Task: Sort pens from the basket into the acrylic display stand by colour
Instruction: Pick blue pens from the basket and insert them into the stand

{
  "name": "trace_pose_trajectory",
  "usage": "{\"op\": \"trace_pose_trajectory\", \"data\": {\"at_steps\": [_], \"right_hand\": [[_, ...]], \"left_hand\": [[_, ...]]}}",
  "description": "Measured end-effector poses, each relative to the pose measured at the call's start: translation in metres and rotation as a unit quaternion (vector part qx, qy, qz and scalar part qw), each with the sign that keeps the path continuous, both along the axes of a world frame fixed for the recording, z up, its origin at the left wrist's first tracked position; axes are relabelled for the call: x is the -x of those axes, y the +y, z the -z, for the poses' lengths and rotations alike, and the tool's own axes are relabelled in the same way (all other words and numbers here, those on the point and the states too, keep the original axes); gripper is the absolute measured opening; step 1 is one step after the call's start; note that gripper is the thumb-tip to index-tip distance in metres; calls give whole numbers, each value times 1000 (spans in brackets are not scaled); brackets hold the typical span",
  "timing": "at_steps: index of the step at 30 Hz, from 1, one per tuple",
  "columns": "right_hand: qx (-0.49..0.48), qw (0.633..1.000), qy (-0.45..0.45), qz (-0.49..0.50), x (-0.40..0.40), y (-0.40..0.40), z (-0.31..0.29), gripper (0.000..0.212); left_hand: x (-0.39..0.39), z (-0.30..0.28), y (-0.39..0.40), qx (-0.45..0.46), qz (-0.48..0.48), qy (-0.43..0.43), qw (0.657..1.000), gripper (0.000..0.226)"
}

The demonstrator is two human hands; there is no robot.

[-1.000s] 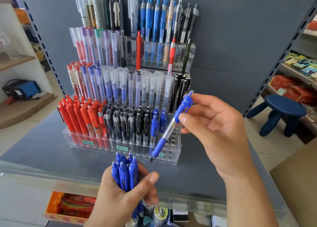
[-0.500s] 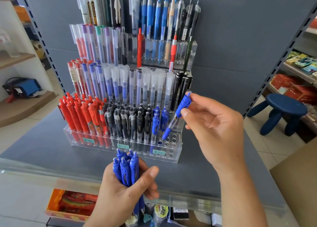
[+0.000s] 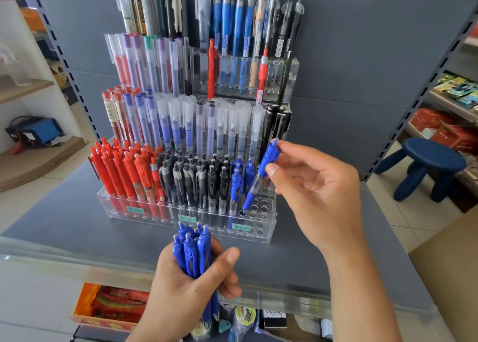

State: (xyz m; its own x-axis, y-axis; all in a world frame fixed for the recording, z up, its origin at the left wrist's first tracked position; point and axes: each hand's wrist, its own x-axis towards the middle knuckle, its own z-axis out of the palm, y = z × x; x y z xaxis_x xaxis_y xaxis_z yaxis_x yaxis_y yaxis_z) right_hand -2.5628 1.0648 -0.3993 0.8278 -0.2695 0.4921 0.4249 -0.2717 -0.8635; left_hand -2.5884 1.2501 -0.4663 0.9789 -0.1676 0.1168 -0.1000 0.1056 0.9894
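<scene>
Your right hand [image 3: 314,191] pinches one blue pen [image 3: 260,177] near its clip end between thumb and fingertips; it tilts, tip at a hole in the front row of the acrylic display stand [image 3: 269,225]. In that row, four blue pens [image 3: 240,178] stand beside black pens [image 3: 196,181], then red pens [image 3: 124,171]. Your left hand [image 3: 191,287] curls around a bundle of blue pens [image 3: 192,251], at least five, clips upward, over the grey shelf [image 3: 64,225].
</scene>
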Motion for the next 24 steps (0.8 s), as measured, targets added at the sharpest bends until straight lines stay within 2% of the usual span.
{"op": "trace_pose_trajectory", "data": {"at_steps": [15,19,24], "right_hand": [[26,998,42,-34,0,3,-2,38],[30,998,47,-42,2,4,-3,40],[69,994,73,-41,1,5,-1,36]], "left_hand": [[0,-3,-3,7,9,10,1000,31],[0,-1,-3,14,4,15,1000,41],[0,-2,-3,10,9,13,1000,34]]}}
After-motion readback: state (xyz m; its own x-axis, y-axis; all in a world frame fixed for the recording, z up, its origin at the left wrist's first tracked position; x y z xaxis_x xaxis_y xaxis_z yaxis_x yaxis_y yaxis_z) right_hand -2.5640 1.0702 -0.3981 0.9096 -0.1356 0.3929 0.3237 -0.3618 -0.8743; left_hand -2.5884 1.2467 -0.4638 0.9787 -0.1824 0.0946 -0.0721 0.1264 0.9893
